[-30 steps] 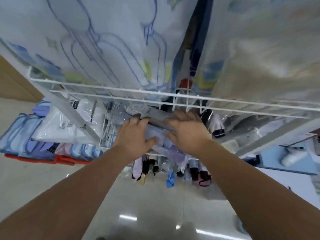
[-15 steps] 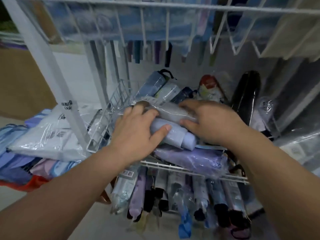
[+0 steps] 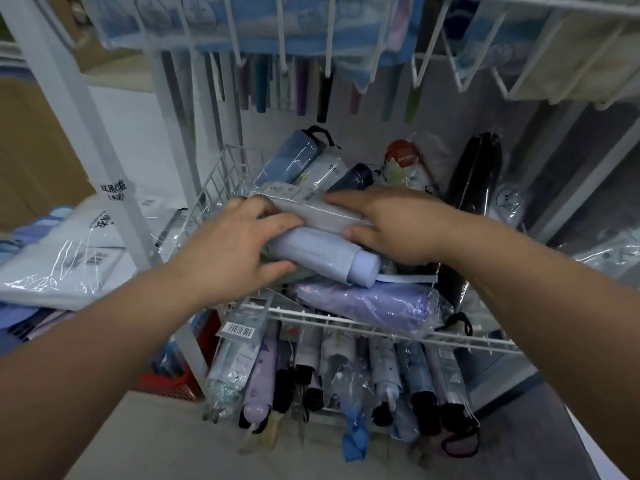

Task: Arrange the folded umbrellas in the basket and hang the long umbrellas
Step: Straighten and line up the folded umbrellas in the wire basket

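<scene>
A white wire basket [image 3: 346, 318] on a rack holds several folded umbrellas. My left hand [image 3: 235, 244] and my right hand [image 3: 391, 226] both grip a grey folded umbrella in clear wrap [image 3: 311, 211] at the top of the pile. Just under it lies a pale blue folded umbrella [image 3: 329, 254], with my left thumb beneath it. A lilac wrapped umbrella [image 3: 374, 303] rests against the basket's front rim. Long umbrellas [image 3: 311, 88] hang from the wire rail above, their tips pointing down.
More folded umbrellas [image 3: 332, 375] hang in a row below the basket front. A black folded umbrella [image 3: 478, 174] leans at the basket's right. White packaged goods [image 3: 65, 258] lie on a shelf to the left, a red crate [image 3: 173, 379] under it. A white rack post [image 3: 90, 133] stands left.
The view dropped from the hanging long umbrellas to the basket. Both hands stay on the grey umbrella and have shifted it slightly on the pile.
</scene>
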Available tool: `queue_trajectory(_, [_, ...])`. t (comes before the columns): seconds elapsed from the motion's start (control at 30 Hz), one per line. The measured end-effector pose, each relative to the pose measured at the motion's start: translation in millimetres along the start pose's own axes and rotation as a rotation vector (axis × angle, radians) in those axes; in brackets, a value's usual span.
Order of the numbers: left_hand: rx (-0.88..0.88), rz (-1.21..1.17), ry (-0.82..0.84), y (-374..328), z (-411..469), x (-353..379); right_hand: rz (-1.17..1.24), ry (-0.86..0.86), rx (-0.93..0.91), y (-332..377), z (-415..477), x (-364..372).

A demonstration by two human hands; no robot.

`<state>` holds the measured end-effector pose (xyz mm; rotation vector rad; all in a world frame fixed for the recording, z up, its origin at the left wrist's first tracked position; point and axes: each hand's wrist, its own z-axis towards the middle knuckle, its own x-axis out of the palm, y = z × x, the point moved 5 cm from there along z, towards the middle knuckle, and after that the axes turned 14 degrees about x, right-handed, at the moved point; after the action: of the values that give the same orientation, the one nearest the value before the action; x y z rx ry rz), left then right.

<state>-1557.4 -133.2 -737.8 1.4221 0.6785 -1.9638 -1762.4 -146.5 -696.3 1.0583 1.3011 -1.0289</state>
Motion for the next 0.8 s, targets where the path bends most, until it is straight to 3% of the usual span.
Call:
queue_trajectory(0.17, [0.021,-0.092,-0.020,-2,1,6,0.006,-0.087,0.003,2,-4,-1])
queue_trajectory(0.37, [-0.096,-0.485,-0.085,-25,10,12,0.087,-0.269,0.092,-11,-15,-3])
queue_trajectory(0.63, [-0.065,-0.321,-0.049,-51,29,14,0.106,-0.429,0.242,-51,-52,-13])
queue_trajectory(0.8, [0.026,-0.321,-0.181,-55,30,6,0.079,-0.497,0.332,-67,-72,-16])
